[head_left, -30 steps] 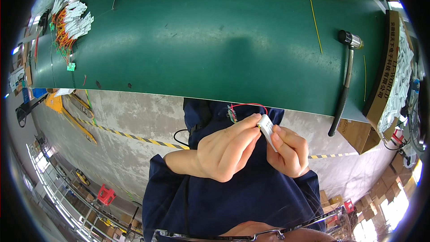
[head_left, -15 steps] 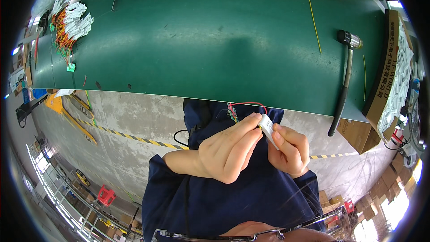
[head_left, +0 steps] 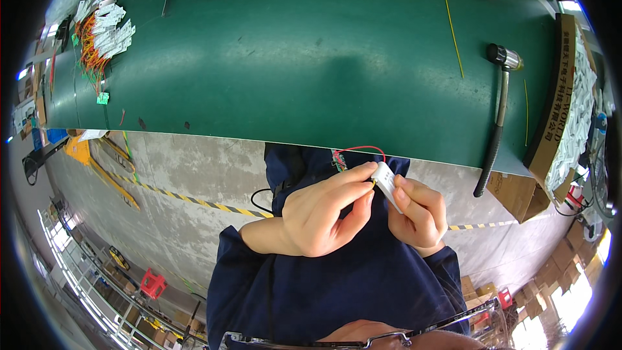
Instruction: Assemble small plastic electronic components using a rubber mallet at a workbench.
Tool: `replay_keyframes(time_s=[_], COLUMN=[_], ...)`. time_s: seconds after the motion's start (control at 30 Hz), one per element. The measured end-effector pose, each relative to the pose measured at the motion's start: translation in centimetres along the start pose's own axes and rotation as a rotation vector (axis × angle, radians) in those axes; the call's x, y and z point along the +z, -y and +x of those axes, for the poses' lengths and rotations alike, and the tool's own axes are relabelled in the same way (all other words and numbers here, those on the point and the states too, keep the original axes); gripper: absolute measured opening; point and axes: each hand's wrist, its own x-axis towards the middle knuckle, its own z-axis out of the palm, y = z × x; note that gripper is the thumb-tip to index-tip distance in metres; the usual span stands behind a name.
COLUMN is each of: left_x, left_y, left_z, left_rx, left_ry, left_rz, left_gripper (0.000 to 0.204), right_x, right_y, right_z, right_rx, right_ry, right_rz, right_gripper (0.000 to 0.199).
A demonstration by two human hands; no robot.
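Note:
In front of my body, just off the table's near edge, a small white plastic case (head_left: 385, 177) is held slanted between my two hands. My right hand (head_left: 421, 215) pinches its lower part between thumb and fingers. The fingertips of my left hand (head_left: 324, 212) close on its upper left side, where a short bit of yellow wire (head_left: 374, 182) shows. A red wire (head_left: 363, 148) loops from the top of the case over to a small green circuit board (head_left: 339, 161), which hangs beside my left hand's fingers. The inside of the case is hidden.
On the green table (head_left: 278, 71) lie a hammer (head_left: 501, 104) at the right, yellow wires (head_left: 454, 34), and a heap of white cases with orange wires (head_left: 110, 31) at the far left. Cardboard boxes stand at the back and right; the right box (head_left: 551, 104) holds white parts.
My left hand's lower fingers have shifted and spread a little from the case, with the thumb side more visible. The case has tilted slightly; my right hand keeps its grip.

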Motion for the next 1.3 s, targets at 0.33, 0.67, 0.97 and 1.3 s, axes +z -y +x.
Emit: replay_keyframes(time_s=[0.33, 0.67, 0.97, 1.3], left_x=[-0.1, 0.7, 1.5, 1.8], left_y=[-0.5, -1.3, -1.2, -1.0], left_z=[0.1, 0.0, -0.1, -0.2], left_rx=[-0.067, -0.072, 0.009, 0.051], left_ry=[0.019, -0.031, -0.086, -0.113], left_rz=[0.012, 0.204, 0.344, 0.361], left_gripper=[0.029, 0.025, 0.017, 0.012], right_x=[0.5, 0.7, 0.5, 0.4], right_y=[-0.2, -0.3, -0.2, 0.1], right_z=[-0.2, -0.2, -0.3, -0.4], right_rx=[-0.074, -0.121, -0.091, -0.013], right_ry=[-0.006, -0.048, -0.015, -0.009], right_rz=[-0.040, -0.080, -0.062, -0.062], right_gripper=[0.027, 0.027, 0.029, 0.031])
